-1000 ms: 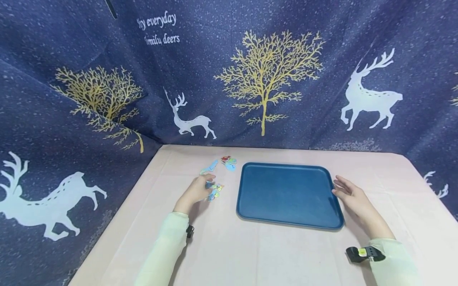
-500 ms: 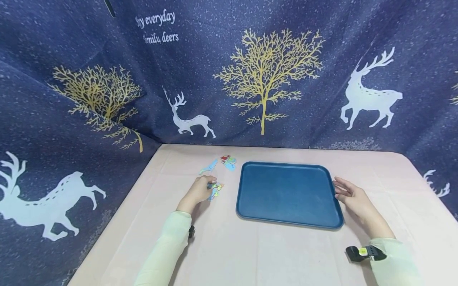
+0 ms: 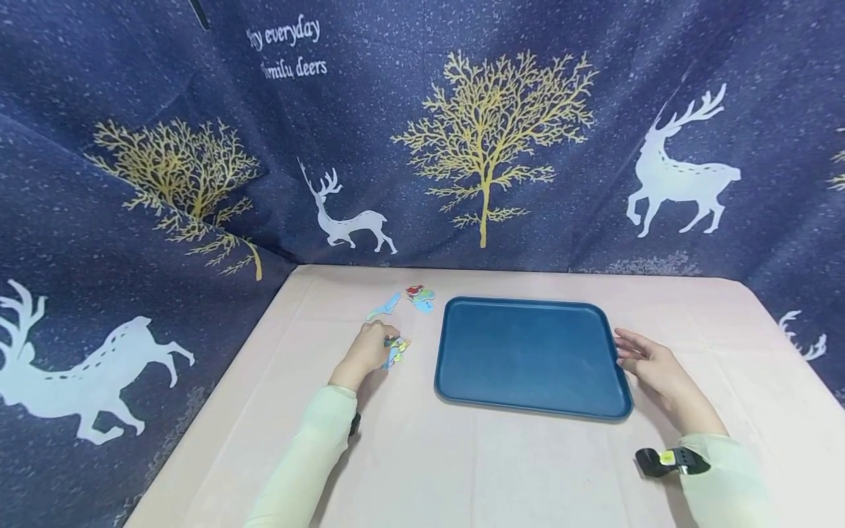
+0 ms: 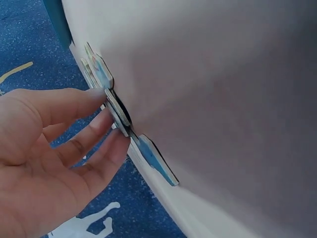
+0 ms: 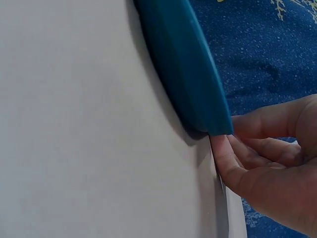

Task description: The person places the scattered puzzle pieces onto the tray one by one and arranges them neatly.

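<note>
My left hand (image 3: 364, 353) pinches the edge of a flat, colourful puzzle piece (image 3: 397, 352) at the table's left side, thumb opposite the fingers. In the left wrist view, that thick-edged piece (image 4: 118, 110) sits between thumb and fingertips, partly hidden by them. A slim blue piece (image 3: 386, 306) lies just beyond the hand, and a red piece (image 3: 414, 291) touches or overlaps a green-and-blue one (image 3: 423, 302). On the right, my right hand (image 3: 663, 378) rests beside the blue tray (image 3: 528, 359), its fingers relaxed at the tray's short edge.
The table (image 3: 422, 469) has a pale pink cover. Behind and to the left hangs a dark blue cloth (image 3: 370, 132) printed with deer and trees. Each wrist wears a small black camera, such as the right one (image 3: 670, 462).
My left hand has moved slightly right and its fingers have closed onto the puzzle piece. The right hand stays at the tray's edge. The head view shifts a little.
</note>
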{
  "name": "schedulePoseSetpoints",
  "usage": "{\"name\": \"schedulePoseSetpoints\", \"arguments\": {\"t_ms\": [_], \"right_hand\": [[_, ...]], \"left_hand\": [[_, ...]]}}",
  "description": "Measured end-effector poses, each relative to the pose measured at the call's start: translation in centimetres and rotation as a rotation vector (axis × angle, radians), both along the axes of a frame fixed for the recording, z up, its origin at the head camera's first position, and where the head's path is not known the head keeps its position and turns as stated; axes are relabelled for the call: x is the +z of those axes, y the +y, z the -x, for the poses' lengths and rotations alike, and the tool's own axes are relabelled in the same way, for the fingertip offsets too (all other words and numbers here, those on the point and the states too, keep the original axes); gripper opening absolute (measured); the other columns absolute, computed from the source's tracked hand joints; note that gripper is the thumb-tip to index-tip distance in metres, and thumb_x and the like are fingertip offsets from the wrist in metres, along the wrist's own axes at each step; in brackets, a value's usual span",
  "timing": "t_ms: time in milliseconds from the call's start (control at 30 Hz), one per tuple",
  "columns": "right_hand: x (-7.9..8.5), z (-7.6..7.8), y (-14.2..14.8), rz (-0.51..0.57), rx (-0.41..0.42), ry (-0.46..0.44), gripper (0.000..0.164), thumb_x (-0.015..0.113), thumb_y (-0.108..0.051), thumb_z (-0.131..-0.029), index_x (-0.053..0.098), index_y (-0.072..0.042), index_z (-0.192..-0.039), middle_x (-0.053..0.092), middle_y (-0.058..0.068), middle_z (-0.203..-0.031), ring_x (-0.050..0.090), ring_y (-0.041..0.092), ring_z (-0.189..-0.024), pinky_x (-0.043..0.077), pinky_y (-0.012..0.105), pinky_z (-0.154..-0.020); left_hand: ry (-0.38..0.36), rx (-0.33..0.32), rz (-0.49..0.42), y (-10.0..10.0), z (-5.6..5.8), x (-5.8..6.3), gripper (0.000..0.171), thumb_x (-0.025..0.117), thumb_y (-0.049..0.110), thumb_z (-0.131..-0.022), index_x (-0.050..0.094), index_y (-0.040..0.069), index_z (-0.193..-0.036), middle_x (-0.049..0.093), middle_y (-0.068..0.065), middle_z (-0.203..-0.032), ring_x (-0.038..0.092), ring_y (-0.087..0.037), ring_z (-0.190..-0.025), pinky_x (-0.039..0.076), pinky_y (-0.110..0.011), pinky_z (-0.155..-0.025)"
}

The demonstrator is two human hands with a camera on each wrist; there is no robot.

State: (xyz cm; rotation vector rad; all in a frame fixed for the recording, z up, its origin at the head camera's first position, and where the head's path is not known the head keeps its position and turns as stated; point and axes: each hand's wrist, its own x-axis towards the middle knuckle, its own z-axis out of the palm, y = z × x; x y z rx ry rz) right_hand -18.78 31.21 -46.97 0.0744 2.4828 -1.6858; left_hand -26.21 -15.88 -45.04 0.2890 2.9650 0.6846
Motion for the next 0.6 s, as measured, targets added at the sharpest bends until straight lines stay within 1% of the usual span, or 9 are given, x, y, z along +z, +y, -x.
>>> {"name": "schedulePoseSetpoints", "arguments": {"t_ms": [133,167,233,300,400,433,500,533,600], "right_hand": [[0.1,0.1,0.1,0.019,-0.003,-0.038,0.068,0.049,0.004,-0.091,0.015,0.007,-0.15,0.026,0.035,-0.147,0.05,0.008,-0.113,0.042,0.038,-0.105],[0.2,0.1,0.0,0.032,-0.008,-0.048,0.069,0.05,0.004,-0.09,0.015,0.006,-0.15,0.026,0.034,-0.147,0.049,0.007,-0.113,0.04,0.041,-0.107],[0.2,0.0,0.0,0.06,-0.013,-0.059,0.069,0.05,0.003,-0.09,0.015,0.006,-0.15,0.024,0.035,-0.148,0.051,0.006,-0.111,0.032,0.054,-0.109],[0.3,-0.1,0.0,0.09,-0.011,-0.06,0.069,0.049,0.004,-0.09,0.015,0.006,-0.15,0.022,0.035,-0.149,0.05,0.002,-0.107,0.026,0.064,-0.109],[0.4,-0.2,0.0,0.127,-0.01,-0.073,0.067,0.048,0.003,-0.091,0.015,0.007,-0.149,0.019,0.034,-0.15,0.05,0.02,-0.12,0.015,0.075,-0.105],[0.4,-0.3,0.0,0.135,-0.011,-0.081,0.067,0.048,0.003,-0.091,0.015,0.006,-0.149,0.018,0.034,-0.15,0.045,0.029,-0.127,0.012,0.078,-0.102],[0.4,-0.3,-0.2,0.143,-0.013,-0.096,0.066,0.047,0.002,-0.092,0.014,0.006,-0.15,0.017,0.034,-0.15,0.028,0.043,-0.136,0.009,0.079,-0.101],[0.4,-0.3,-0.2,0.149,-0.017,-0.106,0.066,0.046,0.002,-0.092,0.013,0.005,-0.15,0.016,0.033,-0.151,0.02,0.048,-0.138,0.007,0.08,-0.1],[0.5,-0.4,-0.3,0.155,-0.02,-0.115,0.066,0.045,0.003,-0.092,0.012,0.006,-0.15,0.016,0.034,-0.151,0.017,0.051,-0.138,0.005,0.079,-0.101]], "left_hand": [[0.014,-0.013,0.042,0.1,0.1,0.1,0.035,0.064,-0.007,-0.081,0.069,0.003,-0.114,0.061,-0.012,-0.102,0.054,-0.031,-0.102,0.053,-0.04,-0.088],[0.016,-0.017,0.048,0.1,0.1,0.1,0.036,0.065,-0.007,-0.08,0.069,0.003,-0.114,0.061,-0.012,-0.101,0.053,-0.03,-0.101,0.053,-0.04,-0.087],[0.017,-0.022,0.054,0.1,0.1,0.2,0.037,0.066,-0.007,-0.078,0.069,0.003,-0.114,0.06,-0.012,-0.102,0.053,-0.029,-0.1,0.054,-0.04,-0.086],[0.015,-0.026,0.047,0.1,0.0,0.3,0.037,0.067,-0.007,-0.077,0.069,0.003,-0.113,0.059,-0.012,-0.102,0.052,-0.028,-0.099,0.054,-0.04,-0.086],[0.008,-0.027,0.022,0.3,0.0,0.6,0.035,0.067,-0.007,-0.077,0.069,0.001,-0.111,0.058,-0.012,-0.1,0.052,-0.027,-0.095,0.054,-0.039,-0.085],[0.009,-0.032,0.014,0.3,0.0,0.7,0.034,0.067,-0.007,-0.077,0.069,0.0,-0.111,0.057,-0.011,-0.098,0.052,-0.026,-0.093,0.054,-0.039,-0.083],[0.011,-0.041,-0.002,0.5,0.0,0.9,0.033,0.067,-0.006,-0.078,0.069,-0.001,-0.11,0.056,-0.01,-0.093,0.053,-0.024,-0.087,0.055,-0.036,-0.078],[0.017,-0.05,-0.012,0.6,0.0,1.0,0.031,0.067,-0.005,-0.079,0.069,-0.001,-0.11,0.056,-0.01,-0.092,0.053,-0.024,-0.086,0.055,-0.036,-0.077],[0.022,-0.062,-0.039,0.8,0.1,1.1,0.03,0.069,-0.002,-0.081,0.068,-0.001,-0.111,0.056,-0.01,-0.092,0.054,-0.023,-0.084,0.055,-0.036,-0.075]]}}
